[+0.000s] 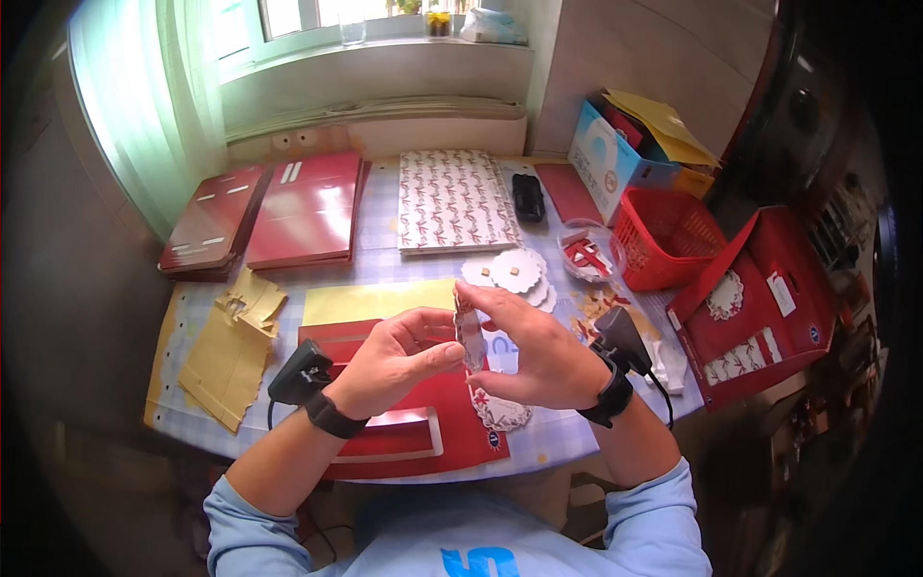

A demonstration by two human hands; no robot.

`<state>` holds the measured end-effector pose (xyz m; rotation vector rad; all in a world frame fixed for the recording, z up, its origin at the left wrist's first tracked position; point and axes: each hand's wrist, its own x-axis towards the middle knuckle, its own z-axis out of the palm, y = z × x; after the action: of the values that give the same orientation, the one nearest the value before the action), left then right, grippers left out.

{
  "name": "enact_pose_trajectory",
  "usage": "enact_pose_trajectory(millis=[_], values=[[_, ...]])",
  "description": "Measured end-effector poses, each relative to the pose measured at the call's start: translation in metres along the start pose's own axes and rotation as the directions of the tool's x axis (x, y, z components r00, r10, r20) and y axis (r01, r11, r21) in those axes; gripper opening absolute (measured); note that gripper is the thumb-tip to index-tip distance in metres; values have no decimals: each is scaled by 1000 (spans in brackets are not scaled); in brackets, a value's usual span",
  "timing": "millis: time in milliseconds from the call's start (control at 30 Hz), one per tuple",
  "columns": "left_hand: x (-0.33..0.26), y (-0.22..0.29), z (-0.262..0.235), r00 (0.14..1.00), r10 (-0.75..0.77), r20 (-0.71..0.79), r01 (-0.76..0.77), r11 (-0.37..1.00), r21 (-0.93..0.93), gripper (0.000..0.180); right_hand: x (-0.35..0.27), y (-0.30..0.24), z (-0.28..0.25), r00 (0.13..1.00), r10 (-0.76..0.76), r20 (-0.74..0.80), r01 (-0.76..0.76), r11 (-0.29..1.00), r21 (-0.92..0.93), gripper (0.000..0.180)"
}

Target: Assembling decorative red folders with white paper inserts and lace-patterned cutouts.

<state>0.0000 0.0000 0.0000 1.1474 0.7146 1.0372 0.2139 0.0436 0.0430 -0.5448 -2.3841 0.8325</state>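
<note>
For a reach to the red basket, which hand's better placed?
Likely the right hand: it's nearer the red basket, on that side; the left hand would have to cross past it. Catch: the right grips the thin patterned piece.

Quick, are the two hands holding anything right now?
Left hand: partly curled, up against the scalloped card; can't tell if it grips.
Right hand: closed around that card, holding it edge-on.

Blue lettering (479, 562) on shirt (385, 540); white label (782, 294) on red case (757, 322).
</note>
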Motion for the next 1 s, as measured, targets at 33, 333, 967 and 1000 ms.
enact_pose_trajectory(millis=[33,333,967,1000], values=[[-1,-1,0,1000,8,-16,-9,999,-45,43,3,1,1,1000,-28,2,28,999,-27,80],[-5,5,-9,990,-50,-132,39,995,-88,36,15,20,21,992,42,-119,-41,999,11,74],[0,-5,-12,998,-46,-41,34,966,-257,35,8,25,33,981,21,-194,-2,995,99,74],[1,-5,-11,998,-44,-38,33,966,-255,35,7,25,33,980,20,-198,-1,995,96,74]])
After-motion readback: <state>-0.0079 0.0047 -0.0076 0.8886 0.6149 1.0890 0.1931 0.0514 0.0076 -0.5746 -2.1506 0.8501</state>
